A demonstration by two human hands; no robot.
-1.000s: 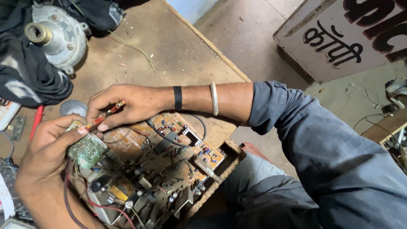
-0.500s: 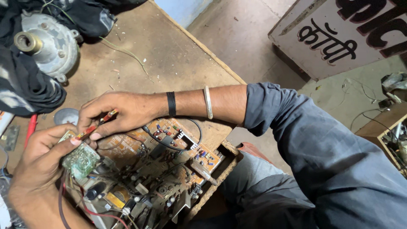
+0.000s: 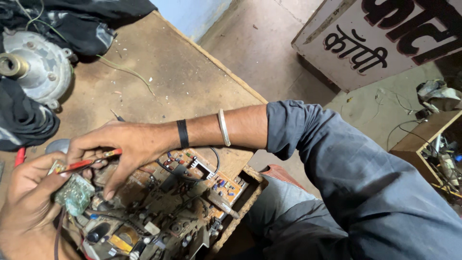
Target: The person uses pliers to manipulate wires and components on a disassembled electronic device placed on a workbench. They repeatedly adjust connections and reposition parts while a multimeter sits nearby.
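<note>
My right hand [image 3: 126,147] reaches in from the right and pinches a thin red-handled tool [image 3: 91,162], its tip against a small green circuit board [image 3: 73,192]. My left hand [image 3: 30,202] grips that small board at the lower left, tilted up from the bench. Both hands hover over a large brown circuit board [image 3: 183,202] crowded with components and wires, which lies at the near edge of the wooden bench [image 3: 173,82]. A black band and a metal bangle sit on my right wrist.
A grey metal motor housing [image 3: 36,65] rests on dark cloth [image 3: 24,120] at the back left. A red-handled tool [image 3: 19,156] lies at the left edge. A white painted signboard [image 3: 385,38] leans on the floor at upper right; cluttered shelving [image 3: 438,149] stands at right.
The view has shifted slightly so the bench contents sit lower and further left. My hands keep their grip on the tool and the small board, the tool still at the board's edge.
</note>
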